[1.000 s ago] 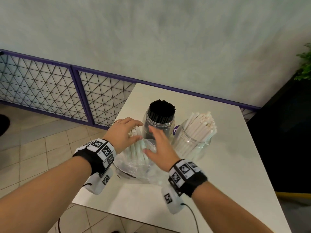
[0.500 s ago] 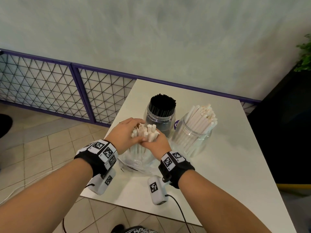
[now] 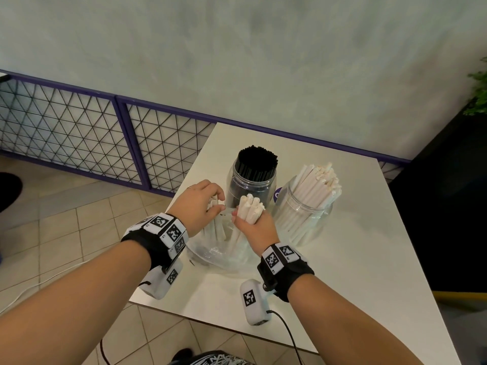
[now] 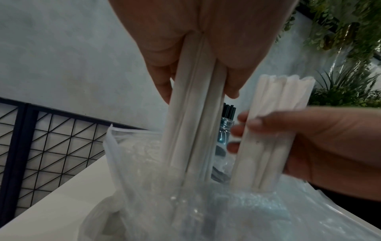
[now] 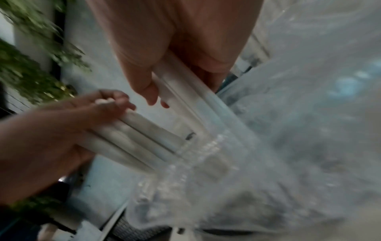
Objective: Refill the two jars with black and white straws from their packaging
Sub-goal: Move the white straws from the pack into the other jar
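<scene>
A person is standing at a square white worktop point(image 3: 355, 272), both hands working inside a crumpled clear plastic bag point(image 3: 221, 255) lying at the worktop's near-left area. The right hand point(image 3: 257, 227) is wrapping its fingers around a bundle of white paper straws point(image 3: 250, 208), their upper ends sticking out above the fist while the lower ends are sitting down in the bag. At nine o'clock of it, the left hand point(image 3: 197, 206) is clamping thumb and fingers on a second, smaller cluster of white paper straws point(image 3: 217, 225), these also standing with their lower ends in the bag; the left wrist view is showing both bundles upright side by side, near each other but apart.

At twelve o'clock of the hands, just beyond the bag, a clear plastic jar packed with black straws point(image 3: 251, 180) is standing upright. At its three o'clock, just beside it, a second clear plastic jar filled with white straws point(image 3: 307, 209) is holding its load leaning and fanned toward one o'clock. A small dark round object is peeking out between the two jars; what it is cannot be told.

Both wrists are wearing black bands with black-and-white square markers and small white camera units, the right one trailing a black cable. A purple-framed wire mesh fence point(image 3: 87, 138) is running along a pale wall at ten o'clock, above a beige tiled floor point(image 3: 66, 227). Green foliage point(image 3: 478, 93) is showing at two o'clock.
</scene>
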